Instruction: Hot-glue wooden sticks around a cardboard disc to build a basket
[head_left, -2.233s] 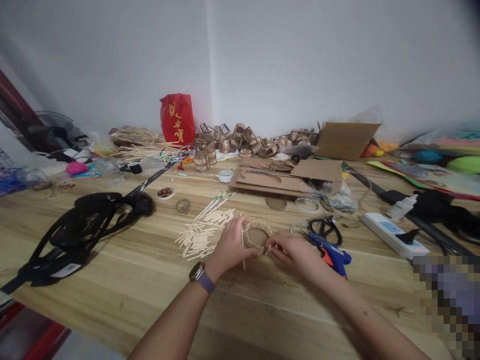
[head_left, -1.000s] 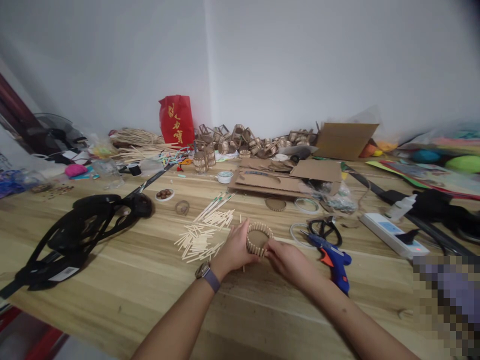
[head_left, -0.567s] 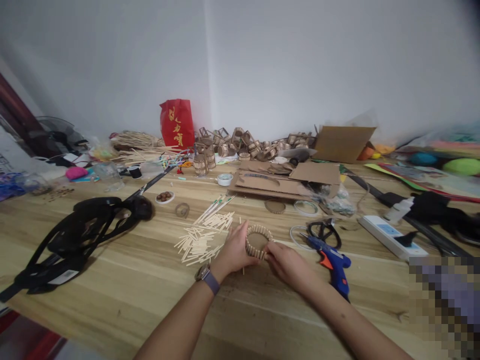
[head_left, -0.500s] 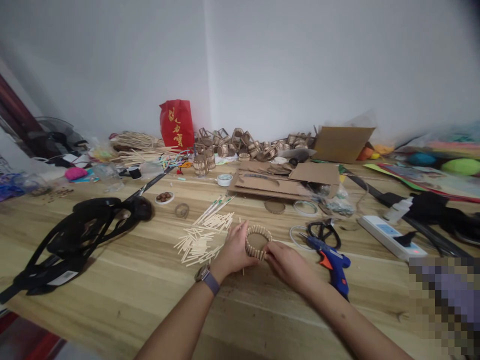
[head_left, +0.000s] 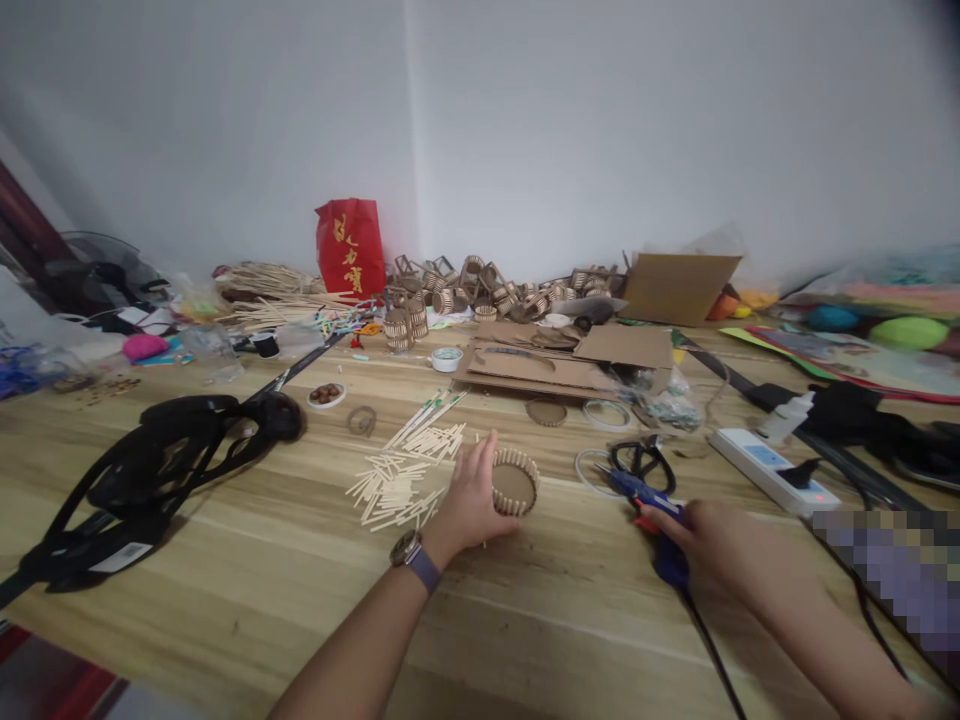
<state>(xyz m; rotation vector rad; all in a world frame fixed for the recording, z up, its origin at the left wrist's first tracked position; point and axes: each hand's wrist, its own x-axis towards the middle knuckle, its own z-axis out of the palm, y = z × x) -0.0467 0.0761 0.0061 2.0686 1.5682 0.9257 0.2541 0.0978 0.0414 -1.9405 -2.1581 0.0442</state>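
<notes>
A round cardboard piece ringed with short wooden sticks (head_left: 516,482) rests on the table, and my left hand (head_left: 474,498) holds its left side between thumb and fingers. My right hand (head_left: 694,532) is wrapped round the handle of a blue glue gun (head_left: 645,493) with an orange trigger, its nozzle pointing left. A loose pile of pale sticks (head_left: 391,488) lies left of my left hand. Black scissors (head_left: 654,462) lie just behind the glue gun.
White power strip (head_left: 772,470) at right; black strapped object (head_left: 180,450) at left. Dish of brown beads (head_left: 327,395), flat cardboard sheets (head_left: 532,370), red bag (head_left: 350,250) and many small stick-built pieces (head_left: 487,285) stand farther back. A cable trails from the glue gun towards the front edge.
My right hand has left the stick ring and moved right onto the glue gun, taking hold of it. My left hand stays at the ring.
</notes>
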